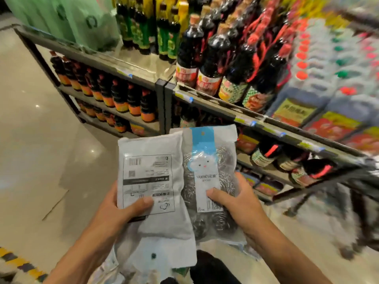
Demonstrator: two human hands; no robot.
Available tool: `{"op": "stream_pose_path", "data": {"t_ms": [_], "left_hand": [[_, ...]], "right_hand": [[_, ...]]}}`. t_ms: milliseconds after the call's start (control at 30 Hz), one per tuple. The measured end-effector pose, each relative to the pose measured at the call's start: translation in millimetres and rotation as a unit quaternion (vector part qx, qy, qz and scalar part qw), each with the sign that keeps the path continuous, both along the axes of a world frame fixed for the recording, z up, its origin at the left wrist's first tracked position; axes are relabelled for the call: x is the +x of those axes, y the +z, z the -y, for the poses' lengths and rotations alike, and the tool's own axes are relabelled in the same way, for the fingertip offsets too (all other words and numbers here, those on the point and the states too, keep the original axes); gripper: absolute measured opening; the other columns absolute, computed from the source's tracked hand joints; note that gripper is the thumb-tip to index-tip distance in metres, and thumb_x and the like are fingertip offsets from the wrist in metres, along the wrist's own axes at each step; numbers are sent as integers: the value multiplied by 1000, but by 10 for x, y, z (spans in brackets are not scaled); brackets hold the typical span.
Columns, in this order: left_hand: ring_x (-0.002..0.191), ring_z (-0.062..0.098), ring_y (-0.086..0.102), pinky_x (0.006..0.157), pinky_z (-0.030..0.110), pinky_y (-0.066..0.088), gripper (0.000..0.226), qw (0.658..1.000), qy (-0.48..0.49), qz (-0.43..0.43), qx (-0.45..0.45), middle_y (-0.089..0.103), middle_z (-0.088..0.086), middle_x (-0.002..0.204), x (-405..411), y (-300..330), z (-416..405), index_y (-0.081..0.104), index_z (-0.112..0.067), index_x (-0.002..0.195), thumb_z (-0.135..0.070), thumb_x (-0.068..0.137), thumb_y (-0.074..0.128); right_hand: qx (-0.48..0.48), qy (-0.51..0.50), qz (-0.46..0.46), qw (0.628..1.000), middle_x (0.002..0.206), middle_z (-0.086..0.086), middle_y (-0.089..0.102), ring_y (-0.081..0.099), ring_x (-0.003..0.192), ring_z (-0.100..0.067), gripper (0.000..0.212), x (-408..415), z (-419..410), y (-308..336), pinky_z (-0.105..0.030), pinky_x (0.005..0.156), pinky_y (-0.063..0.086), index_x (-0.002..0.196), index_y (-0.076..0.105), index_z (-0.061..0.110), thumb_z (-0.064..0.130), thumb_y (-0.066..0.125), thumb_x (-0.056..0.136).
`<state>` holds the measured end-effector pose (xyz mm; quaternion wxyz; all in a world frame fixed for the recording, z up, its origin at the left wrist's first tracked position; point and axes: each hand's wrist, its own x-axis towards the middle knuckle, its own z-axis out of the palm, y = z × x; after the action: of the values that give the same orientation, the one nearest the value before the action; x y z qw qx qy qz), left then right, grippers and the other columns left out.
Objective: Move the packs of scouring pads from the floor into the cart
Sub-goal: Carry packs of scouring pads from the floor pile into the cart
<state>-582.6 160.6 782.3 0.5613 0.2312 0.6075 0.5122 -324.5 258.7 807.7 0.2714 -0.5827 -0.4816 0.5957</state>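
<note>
My left hand [123,210] grips a white pack of scouring pads [149,173] that shows its printed back, thumb pressed on its lower part. More white packs [164,251] hang below it in the same hand. My right hand [235,203] holds a clear pack of steel scouring pads [207,160] with a blue and white label, thumb on the label. Both packs are raised in front of me, side by side and touching. At the right edge a dark metal frame [348,181], blurred, may be the cart.
Dark store shelving [143,76] full of sauce bottles [215,58] runs across the view ahead. Bottled water with red and green caps [328,58] stands at the upper right. Beige tiled floor [30,140] lies to the left, with a yellow and black striped edge [18,263] at the bottom left.
</note>
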Motion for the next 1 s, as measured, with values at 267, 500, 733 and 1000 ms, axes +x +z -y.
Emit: {"op": "stream_pose_path", "data": {"t_ms": [267,500,733,1000], "left_hand": [[104,32,78,91,49,58,54,979,-201,-21,30,79,6,117,896,147,-772,65,-23,131,-11,80,78],[107,36,76,101,57,54,67,944,-328,-19,36,78,8,121,2114,221,-1069,68,-29,129,-29,67,96],[114,32,74,102,58,54,67,909,-412,-10,58,75,2,128,3738,220,-1139,62,-34,138,-25,77,90],[105,22,78,93,47,58,55,896,-435,-13,89,80,-2,117,5339,352,-1031,66,-30,130,-12,81,82]], "right_hand": [[14,-190,-8,982,117,9,79,76,107,-17,50,1005,347,143,-51,98,59,123,63,38,24,87,81],[11,-322,-15,947,117,11,78,78,103,-16,57,2133,729,154,-49,95,61,124,62,37,29,90,76],[17,-396,-18,918,103,9,82,80,93,-15,41,3566,1127,216,-44,87,62,114,65,32,12,84,83],[23,-422,-4,906,108,4,81,79,97,-22,48,5070,1319,367,-53,93,61,121,65,32,12,86,82]]}}
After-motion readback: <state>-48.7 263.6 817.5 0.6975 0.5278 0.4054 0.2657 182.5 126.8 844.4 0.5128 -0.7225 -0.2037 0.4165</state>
